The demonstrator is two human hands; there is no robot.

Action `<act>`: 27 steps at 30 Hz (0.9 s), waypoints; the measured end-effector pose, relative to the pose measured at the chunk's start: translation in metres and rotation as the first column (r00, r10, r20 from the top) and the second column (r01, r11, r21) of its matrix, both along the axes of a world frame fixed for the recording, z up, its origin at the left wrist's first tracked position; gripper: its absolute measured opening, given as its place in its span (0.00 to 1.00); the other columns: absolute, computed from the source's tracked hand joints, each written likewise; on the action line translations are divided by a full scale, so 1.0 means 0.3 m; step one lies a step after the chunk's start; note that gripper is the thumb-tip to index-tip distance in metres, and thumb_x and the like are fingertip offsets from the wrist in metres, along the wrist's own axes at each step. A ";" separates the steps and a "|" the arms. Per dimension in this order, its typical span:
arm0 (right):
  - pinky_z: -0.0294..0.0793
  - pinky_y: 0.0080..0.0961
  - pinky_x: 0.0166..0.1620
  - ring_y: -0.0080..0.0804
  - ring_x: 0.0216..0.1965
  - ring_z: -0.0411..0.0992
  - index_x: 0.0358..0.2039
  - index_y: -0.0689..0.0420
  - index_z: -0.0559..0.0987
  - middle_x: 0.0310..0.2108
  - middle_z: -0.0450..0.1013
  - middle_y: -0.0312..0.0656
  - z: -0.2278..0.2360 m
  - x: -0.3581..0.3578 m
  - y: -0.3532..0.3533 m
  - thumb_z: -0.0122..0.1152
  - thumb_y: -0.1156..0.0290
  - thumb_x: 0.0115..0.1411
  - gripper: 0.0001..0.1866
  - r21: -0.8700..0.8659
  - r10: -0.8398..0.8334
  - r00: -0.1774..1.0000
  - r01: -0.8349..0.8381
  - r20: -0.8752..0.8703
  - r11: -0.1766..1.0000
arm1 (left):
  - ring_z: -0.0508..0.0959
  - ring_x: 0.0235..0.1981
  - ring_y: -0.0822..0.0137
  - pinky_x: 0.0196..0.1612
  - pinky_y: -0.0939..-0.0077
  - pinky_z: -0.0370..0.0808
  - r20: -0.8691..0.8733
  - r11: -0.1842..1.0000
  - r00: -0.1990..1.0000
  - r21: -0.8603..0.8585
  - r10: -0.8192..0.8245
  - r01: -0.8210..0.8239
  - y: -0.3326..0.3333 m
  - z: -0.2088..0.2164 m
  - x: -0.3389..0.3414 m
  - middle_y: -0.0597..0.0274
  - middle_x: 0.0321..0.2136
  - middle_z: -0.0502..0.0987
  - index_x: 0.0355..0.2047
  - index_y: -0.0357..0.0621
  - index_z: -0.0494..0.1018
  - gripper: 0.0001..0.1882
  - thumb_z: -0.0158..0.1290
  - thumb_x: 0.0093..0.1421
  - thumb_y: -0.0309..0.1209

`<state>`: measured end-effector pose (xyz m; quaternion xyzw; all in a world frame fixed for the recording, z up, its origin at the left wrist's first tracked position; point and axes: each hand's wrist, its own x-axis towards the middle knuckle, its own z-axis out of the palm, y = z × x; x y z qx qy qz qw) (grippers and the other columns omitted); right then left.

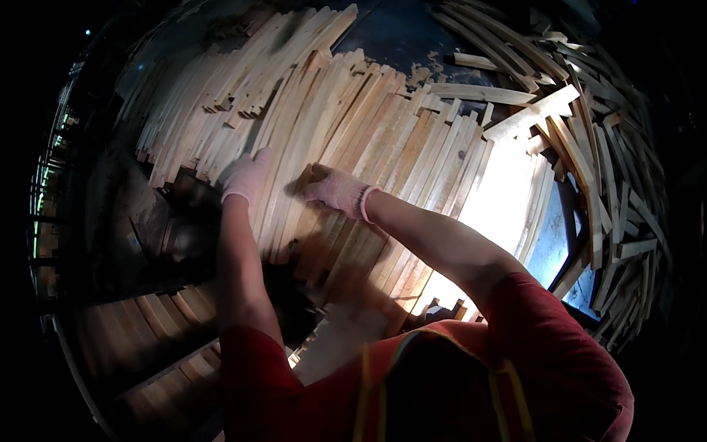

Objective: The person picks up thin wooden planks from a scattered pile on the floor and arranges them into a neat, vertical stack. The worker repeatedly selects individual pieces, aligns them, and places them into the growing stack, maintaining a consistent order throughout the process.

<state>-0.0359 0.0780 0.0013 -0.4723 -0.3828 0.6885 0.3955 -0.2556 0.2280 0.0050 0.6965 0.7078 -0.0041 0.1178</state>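
Knitted, pale pink-white gloves cover both hands. My left hand [247, 177] lies on the left part of a broad layer of wooden strips [383, 140], its thumb stretched out and its other fingers partly blurred. To its right, my right hand [339, 191] rests over the same layer with fingers curled and darkened at the tips. What those fingers hold, if anything, is hidden. Between the hands run pale wooden strips [283, 180], side by side and slanting up to the right.
A loose heap of wooden strips [611, 169] lies at the far right, some crossing each other. More strips [147, 324] sit in rows at the lower left, beside a dark gap. Strong light falls on the boards [501, 184] right of my right forearm.
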 end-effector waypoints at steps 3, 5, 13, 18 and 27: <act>0.79 0.27 0.51 0.32 0.46 0.78 0.73 0.66 0.60 0.50 0.78 0.44 -0.025 0.247 -0.189 0.70 0.69 0.63 0.42 0.109 -0.108 0.994 0.110 -0.026 0.988 | 0.70 0.65 0.39 0.69 0.51 0.65 0.035 0.932 0.990 0.343 -0.138 0.118 -0.102 -0.103 0.002 0.36 0.64 0.71 0.65 0.36 0.70 0.37 0.50 0.69 0.56; 0.79 0.30 0.57 0.33 0.52 0.78 0.74 0.65 0.59 0.55 0.76 0.45 -0.030 0.442 -0.362 0.65 0.68 0.69 0.39 0.185 -0.302 0.953 0.295 0.009 0.938 | 0.68 0.66 0.39 0.70 0.51 0.65 0.098 0.842 0.977 0.528 -0.192 0.113 -0.259 -0.099 -0.037 0.36 0.65 0.70 0.66 0.36 0.69 0.35 0.53 0.69 0.51; 0.76 0.21 0.34 0.23 0.30 0.72 0.76 0.70 0.48 0.32 0.73 0.38 -0.232 0.631 -0.882 0.62 0.74 0.66 0.45 -0.211 -0.404 0.876 0.461 0.263 0.862 | 0.73 0.63 0.53 0.68 0.61 0.68 0.877 0.751 0.378 0.030 0.298 -0.660 -1.060 -0.321 -0.120 0.46 0.60 0.75 0.66 0.32 0.68 0.30 0.54 0.72 0.41; 0.71 0.24 0.25 0.26 0.25 0.72 0.64 0.72 0.57 0.31 0.73 0.41 -0.303 0.492 -0.754 0.67 0.72 0.62 0.37 -0.246 -0.411 0.905 0.426 0.114 0.870 | 0.75 0.61 0.52 0.64 0.53 0.72 0.804 0.738 -0.298 -0.592 0.515 -0.322 -0.984 -0.351 0.000 0.54 0.61 0.75 0.64 0.45 0.72 0.36 0.47 0.71 0.62; 0.75 0.24 0.32 0.25 0.31 0.72 0.51 0.63 0.67 0.35 0.73 0.39 -0.321 0.581 -0.795 0.67 0.73 0.62 0.22 -0.202 -0.368 0.930 0.357 -0.018 0.912 | 0.82 0.48 0.53 0.56 0.54 0.78 0.844 0.765 0.007 -0.481 0.536 -0.427 -1.021 -0.313 0.026 0.52 0.49 0.82 0.57 0.44 0.76 0.29 0.49 0.71 0.55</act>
